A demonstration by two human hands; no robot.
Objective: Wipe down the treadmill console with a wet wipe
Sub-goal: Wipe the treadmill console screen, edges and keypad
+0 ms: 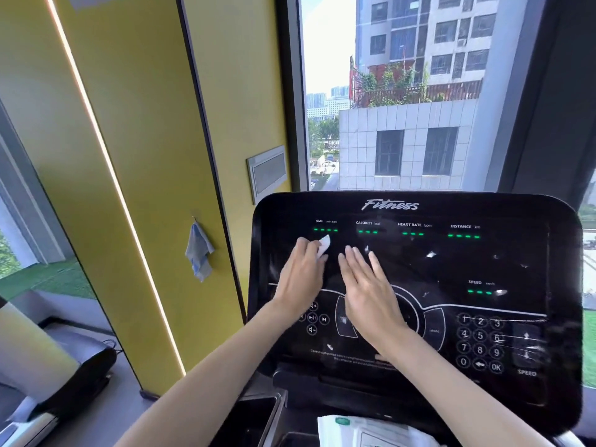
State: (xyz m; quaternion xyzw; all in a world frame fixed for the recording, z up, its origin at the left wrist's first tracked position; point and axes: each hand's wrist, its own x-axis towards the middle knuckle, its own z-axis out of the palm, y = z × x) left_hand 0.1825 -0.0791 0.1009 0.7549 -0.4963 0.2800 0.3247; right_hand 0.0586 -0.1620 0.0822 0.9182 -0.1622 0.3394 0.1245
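The left hand point(301, 275) lies palm-down on the upper left of the console point(416, 304), fingers bent over a white wipe point(324, 246), pressing it against the dark panel just below the TIME readout point(325, 229). Only a small corner of the wipe pokes out past the fingertips; the rest is hidden under the hand, so its size and folding cannot be made out. The right hand point(367, 291) is just beside the left, flat and open with the fingers straight and close together, holding nothing; whether its palm actually rests on the glass or floats just above it is hard to tell. Both forearms run in from the bottom edge and cover part of the console's middle: the round central control and some of the media buttons point(312, 317) are hidden behind the wrists. The keypad point(480, 343) at lower right is clear, crossed by pale streaks. The small print line under the buttons is too blurred to read. At the bottom edge a white pack point(364, 430) with a green mark is cut off by the frame. On the yellow wall point(138, 156) to the left, a blue cloth point(199, 250) hangs from a hook, well apart from the console.
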